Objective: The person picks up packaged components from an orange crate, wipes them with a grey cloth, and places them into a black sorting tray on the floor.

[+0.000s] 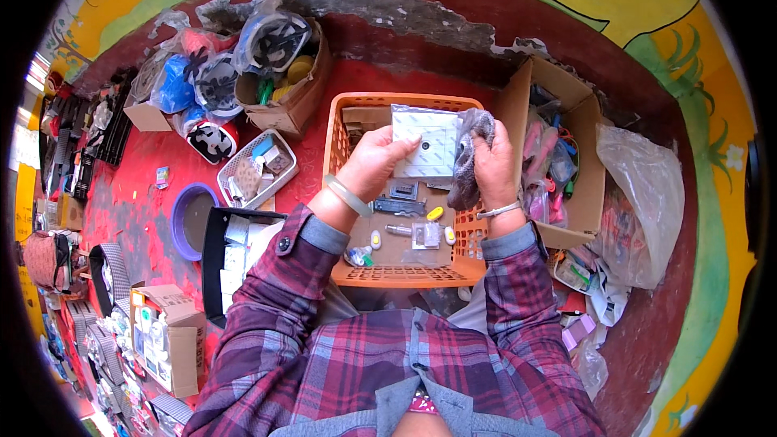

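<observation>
My left hand (376,162) pinches the left edge of a flat white square packet (437,150) in clear plastic, thumb on top near a small dark dot. My right hand (494,163) is closed on a crumpled grey cloth (465,182), which lies against the packet's right side. Both are held above an orange plastic basket (388,277). Cardboard lines the basket's bottom. On it lie a dark device (400,207), a yellow oval piece (435,214), two small white-and-yellow pieces and a small clear plastic box (426,235).
Cardboard boxes (301,113) of bagged helmets stand at the back left. A white basket (273,182), a purple basin (193,222) and a black bin (214,267) are left of the orange basket. At right stands an open carton (579,210) of colourful items beside a plastic bag (645,210).
</observation>
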### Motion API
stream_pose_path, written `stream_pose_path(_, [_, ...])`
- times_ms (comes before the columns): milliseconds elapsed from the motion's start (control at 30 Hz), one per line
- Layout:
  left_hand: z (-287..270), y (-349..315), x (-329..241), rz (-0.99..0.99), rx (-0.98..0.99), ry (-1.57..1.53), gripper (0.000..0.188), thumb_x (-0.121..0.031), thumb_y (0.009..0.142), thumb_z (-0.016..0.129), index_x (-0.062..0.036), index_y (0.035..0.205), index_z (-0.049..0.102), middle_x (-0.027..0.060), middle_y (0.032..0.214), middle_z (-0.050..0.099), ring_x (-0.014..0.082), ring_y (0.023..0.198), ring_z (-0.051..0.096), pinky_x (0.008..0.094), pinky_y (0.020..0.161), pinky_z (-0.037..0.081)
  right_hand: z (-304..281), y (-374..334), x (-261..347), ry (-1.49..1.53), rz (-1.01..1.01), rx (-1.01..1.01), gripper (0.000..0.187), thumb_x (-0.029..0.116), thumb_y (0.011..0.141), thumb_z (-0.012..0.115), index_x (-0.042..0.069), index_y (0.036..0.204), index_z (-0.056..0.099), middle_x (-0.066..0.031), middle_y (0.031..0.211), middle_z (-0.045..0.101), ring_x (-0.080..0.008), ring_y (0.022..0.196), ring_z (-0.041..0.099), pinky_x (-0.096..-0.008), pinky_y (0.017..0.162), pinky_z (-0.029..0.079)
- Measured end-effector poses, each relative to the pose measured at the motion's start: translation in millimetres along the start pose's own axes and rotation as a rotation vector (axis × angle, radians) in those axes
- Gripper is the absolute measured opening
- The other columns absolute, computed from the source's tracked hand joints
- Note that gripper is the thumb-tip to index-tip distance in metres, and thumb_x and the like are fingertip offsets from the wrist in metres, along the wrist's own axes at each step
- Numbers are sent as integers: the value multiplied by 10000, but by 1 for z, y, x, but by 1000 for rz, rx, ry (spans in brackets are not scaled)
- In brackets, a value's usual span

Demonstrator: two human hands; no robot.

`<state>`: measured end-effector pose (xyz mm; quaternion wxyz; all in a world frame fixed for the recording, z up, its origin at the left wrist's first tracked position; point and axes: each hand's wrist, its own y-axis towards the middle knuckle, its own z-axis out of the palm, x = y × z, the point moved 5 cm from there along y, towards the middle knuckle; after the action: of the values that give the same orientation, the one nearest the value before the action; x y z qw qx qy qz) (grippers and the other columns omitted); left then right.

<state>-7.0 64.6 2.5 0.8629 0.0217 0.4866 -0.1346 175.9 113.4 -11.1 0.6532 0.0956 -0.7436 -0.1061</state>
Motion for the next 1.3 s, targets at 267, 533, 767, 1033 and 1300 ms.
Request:
stream_pose_path(267, [-2, 1, 2, -15, -19, 11, 348, -156, 909, 554, 52, 1187, 529, 126, 1126, 616, 194, 1001, 607, 313, 895, 468, -4, 2, 0, 48, 26, 4, 140, 49, 863, 576, 6, 996, 573, -72, 879, 653, -139, 808, 596, -285, 743, 474])
stream_pose_path(533, [-2, 0, -4, 1, -59, 58, 327, -152, 900, 568, 51, 1155, 543, 121, 1096, 626, 188, 965, 618, 305, 872, 479, -9, 2, -4, 116, 77, 0, 134, 47, 868, 578, 1, 993, 581, -34, 855, 635, -107, 782, 567, -261, 722, 469])
stream_pose_path(767, [-45, -7, -42, 128, -196, -19, 347, -192, 918, 532, -1, 1204, 488, 127, 1112, 616, 235, 983, 634, 390, 832, 530, -76, 23, 3, 653, 196, -117, 93, 100, 930, 506, 79, 1014, 542, -50, 827, 606, -164, 643, 607, -283, 551, 529])
stream_pose_path(1033, [-3, 11, -1, 29, -18, -243, 427, -117, 910, 490, -6, 1309, 387, 136, 1237, 542, 237, 1101, 572, 401, 924, 476, -7, -22, 54, 87, -245, 46, 318, 92, 879, 587, 43, 1192, 558, -89, 1124, 592, -193, 1016, 544, -308, 907, 420])
stream_pose_path(1300, [10, 7, 26, -65, -19, -203, 393, -47, 926, 457, -39, 1317, 415, 84, 1227, 533, 203, 1080, 562, 354, 914, 476, 50, -36, 52, -553, -491, 233, 447, 295, 925, 473, 88, 1320, 445, -116, 1349, 468, -322, 1319, 348, -490, 1096, 172])
